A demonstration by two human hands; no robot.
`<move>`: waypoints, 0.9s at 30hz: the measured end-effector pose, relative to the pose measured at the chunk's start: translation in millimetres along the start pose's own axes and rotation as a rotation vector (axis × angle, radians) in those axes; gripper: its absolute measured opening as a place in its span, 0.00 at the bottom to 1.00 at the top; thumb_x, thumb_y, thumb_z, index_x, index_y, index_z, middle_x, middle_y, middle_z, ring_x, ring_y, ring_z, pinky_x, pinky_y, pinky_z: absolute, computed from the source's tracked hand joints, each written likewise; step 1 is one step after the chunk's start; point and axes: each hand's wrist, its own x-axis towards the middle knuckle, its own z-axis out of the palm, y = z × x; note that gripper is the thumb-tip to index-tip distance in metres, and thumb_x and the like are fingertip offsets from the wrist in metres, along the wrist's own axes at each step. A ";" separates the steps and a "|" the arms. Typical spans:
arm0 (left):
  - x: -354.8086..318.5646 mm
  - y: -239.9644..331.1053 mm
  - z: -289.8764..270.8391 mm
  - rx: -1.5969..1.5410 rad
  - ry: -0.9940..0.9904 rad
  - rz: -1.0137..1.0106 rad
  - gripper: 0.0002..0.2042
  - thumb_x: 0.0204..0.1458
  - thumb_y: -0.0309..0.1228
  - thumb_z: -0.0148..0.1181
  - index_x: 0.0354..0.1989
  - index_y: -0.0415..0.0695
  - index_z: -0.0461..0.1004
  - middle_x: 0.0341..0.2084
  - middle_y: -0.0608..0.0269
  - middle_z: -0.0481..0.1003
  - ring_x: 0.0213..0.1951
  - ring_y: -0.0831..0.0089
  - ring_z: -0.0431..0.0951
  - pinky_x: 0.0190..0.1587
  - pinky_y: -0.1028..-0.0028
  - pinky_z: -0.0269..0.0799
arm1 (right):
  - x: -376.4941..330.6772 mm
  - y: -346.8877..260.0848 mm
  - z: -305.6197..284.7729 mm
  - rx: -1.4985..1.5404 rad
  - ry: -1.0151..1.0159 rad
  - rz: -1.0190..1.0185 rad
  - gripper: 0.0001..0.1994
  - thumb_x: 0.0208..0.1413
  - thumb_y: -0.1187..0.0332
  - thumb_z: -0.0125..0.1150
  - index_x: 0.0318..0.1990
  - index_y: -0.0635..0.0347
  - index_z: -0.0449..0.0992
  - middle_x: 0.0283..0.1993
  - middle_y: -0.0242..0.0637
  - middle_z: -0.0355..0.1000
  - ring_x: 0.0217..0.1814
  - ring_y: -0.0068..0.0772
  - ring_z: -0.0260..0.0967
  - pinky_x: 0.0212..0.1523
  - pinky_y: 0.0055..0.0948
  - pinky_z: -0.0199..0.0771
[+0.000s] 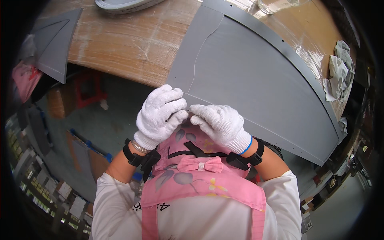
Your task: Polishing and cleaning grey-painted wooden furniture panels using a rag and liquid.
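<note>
Both my hands wear white knitted gloves and meet in front of my chest, at the near left corner of a large grey panel point(252, 76). My left hand point(162, 112) has curled fingers, its thumb and fingertips drawn together. Facing it, my right hand point(222, 125) pinches thumb against fingers. Their fingertips almost touch; whatever may be between them is too small or hidden to make out. The panel lies on a table, has a raised border and a curved far edge, and reaches past the table toward me. A thin pale curved line runs across its left part.
The wooden table point(120, 44) is covered in clear film. A grey rounded piece point(128, 5) lies at its far edge, another grey panel point(54, 44) at the left. Crumpled cloths point(339, 74) lie at the right. A red stool point(89, 90) stands below the table.
</note>
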 end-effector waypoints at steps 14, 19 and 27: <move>-30.8 6.2 -23.9 0.209 -0.096 -0.067 0.10 0.59 0.37 0.58 0.41 0.45 0.78 0.41 0.56 0.77 0.49 0.54 0.77 0.54 0.59 0.70 | -65.5 7.6 -14.9 0.111 -0.058 0.238 0.08 0.58 0.67 0.60 0.41 0.59 0.79 0.39 0.42 0.78 0.40 0.48 0.76 0.40 0.38 0.77; 58.3 -29.6 4.6 0.447 0.029 0.154 0.29 0.62 0.49 0.50 0.66 0.44 0.64 0.64 0.50 0.64 0.68 0.51 0.60 0.69 0.55 0.53 | -114.0 17.4 -23.8 0.186 0.075 0.333 0.10 0.58 0.65 0.62 0.42 0.61 0.78 0.39 0.42 0.78 0.40 0.48 0.76 0.41 0.39 0.76; -23.0 20.3 -12.7 0.196 -0.558 0.432 0.17 0.58 0.48 0.53 0.36 0.48 0.80 0.29 0.62 0.79 0.44 0.60 0.80 0.65 0.56 0.64 | -154.8 18.1 -27.8 0.437 0.232 0.514 0.08 0.61 0.72 0.59 0.44 0.67 0.76 0.34 0.42 0.77 0.37 0.31 0.76 0.42 0.28 0.75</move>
